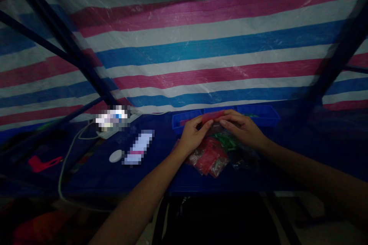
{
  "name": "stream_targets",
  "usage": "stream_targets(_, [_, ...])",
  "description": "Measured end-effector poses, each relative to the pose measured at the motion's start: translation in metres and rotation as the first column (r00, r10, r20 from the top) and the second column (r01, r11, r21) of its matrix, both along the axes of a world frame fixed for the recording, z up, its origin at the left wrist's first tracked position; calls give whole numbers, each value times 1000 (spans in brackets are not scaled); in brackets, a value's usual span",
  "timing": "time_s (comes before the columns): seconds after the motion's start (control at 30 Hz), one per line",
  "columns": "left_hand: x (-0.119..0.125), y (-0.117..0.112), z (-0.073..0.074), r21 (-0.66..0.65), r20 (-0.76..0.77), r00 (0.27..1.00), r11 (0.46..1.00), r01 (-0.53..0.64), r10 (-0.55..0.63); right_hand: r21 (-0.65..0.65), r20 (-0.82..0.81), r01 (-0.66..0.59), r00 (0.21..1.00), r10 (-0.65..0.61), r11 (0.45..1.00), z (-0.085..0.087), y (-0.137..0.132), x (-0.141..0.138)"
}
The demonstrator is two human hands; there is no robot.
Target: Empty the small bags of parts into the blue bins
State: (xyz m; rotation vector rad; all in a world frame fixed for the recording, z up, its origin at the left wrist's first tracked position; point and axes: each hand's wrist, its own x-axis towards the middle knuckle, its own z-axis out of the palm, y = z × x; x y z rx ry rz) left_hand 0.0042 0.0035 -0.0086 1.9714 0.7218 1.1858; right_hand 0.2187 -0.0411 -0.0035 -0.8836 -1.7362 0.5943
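My left hand [192, 133] and my right hand [244, 128] meet over the middle of the table, both closed on a flat red packet [212, 116] whose contents I cannot make out. Thumbs lie on its near side, and the fingers partly hide it. Just below my hands is a heap of small clear plastic bags, with red bags [209, 156] at the front and green bags [225, 141] behind them. Darker clear bags [244, 160] lie to the right of the heap. Behind my hands stands a blue divided tray [268, 115], partly covered by them.
On the blue table [161, 176], left of the heap, are a blurred-out phone-like slab [139, 147] and a white oval object [115, 156]. A white cable [63, 164] runs down the left side. Striped sheeting [201, 61] and dark posts [330, 61] stand behind.
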Motion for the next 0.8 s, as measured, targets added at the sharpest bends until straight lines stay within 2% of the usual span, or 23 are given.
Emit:
stream_targets(0.07, [0,3,-2,-20,-7,1000,1000,-6,6,-41,-28,-29,999,28,999,1,-2,-1])
stream_targets(0.17, [-1,5,-4,-8,-14,998,998,-56,56,-59,-60,1,998,-4,998,-1,0,0])
stream_targets(0.37, [-5,2,4,206,40,974,952,-228,224,0,-58,143,988,-142,990,-5,5,1])
stream_targets(0.43, [-5,0,6,251,-18,981,951,-180,191,25,-26,121,992,-121,992,-3,1,-2])
stream_targets(0.53, [-2,-1,4,266,-104,990,961,-68,99,28,47,-19,999,18,999,3,-8,-7])
stream_targets(0.63, [-1,-1,2,272,-130,987,961,-56,94,29,106,-144,984,140,989,7,-15,-9])
stream_targets(0.73, [-2,-1,2,239,-149,984,969,-63,101,3,45,-159,986,158,987,8,-15,-9])
stream_targets(0.8, [-3,0,3,190,-138,986,980,-63,90,-11,-28,-115,993,115,993,7,-12,-8])
